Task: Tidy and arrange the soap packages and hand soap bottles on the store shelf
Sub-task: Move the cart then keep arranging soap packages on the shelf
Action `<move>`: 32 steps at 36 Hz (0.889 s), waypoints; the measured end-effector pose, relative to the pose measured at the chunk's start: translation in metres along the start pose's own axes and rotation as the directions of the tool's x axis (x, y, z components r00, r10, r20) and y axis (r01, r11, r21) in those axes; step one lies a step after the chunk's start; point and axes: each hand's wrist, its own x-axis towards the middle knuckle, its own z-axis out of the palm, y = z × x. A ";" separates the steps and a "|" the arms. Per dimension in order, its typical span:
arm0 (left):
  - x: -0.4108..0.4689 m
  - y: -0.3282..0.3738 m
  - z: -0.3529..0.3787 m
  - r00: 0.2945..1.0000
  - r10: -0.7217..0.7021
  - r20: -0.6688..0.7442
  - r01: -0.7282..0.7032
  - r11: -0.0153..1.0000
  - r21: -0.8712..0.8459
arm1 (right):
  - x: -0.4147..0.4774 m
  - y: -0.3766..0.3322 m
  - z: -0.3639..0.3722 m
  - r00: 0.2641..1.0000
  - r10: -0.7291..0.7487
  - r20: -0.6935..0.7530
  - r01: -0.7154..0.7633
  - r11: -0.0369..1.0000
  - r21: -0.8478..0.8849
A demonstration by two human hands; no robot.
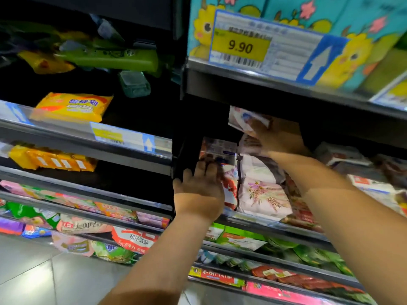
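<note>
Here our right hand has its fingers clamped round a white soap package, held above the stack of packages on the shelf. Our left hand presses straight, closed-up fingers against a boxed soap package at the shelf's left end.

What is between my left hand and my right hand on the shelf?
In the head view, stacked soap packs fill the gap between the left hand and the right hand, which grips another pack.
</note>
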 end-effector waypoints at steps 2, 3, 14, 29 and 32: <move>-0.001 0.000 0.000 1.000 0.001 -0.003 -0.001 1.000 0.013 | -0.007 0.001 -0.001 0.999 -0.021 -0.028 0.018 0.994 -0.106; -0.001 0.000 0.000 1.000 0.005 -0.004 -0.004 1.000 0.021 | -0.009 0.008 0.002 0.998 -0.025 -0.062 0.018 0.993 -0.115; 0.037 -0.005 -0.014 0.991 -0.090 -0.097 0.072 0.982 -0.174 | -0.018 0.021 0.017 0.973 -0.074 -0.220 0.069 0.997 -0.030; 0.103 0.005 0.012 0.961 -0.258 0.096 0.255 0.706 -0.660 | -0.013 0.029 0.027 0.934 -0.194 -0.299 0.183 0.981 -0.064; 0.101 0.005 0.011 0.970 -0.231 0.074 0.213 0.666 -0.715 | -0.012 0.030 0.028 0.931 -0.198 -0.307 0.187 0.980 -0.065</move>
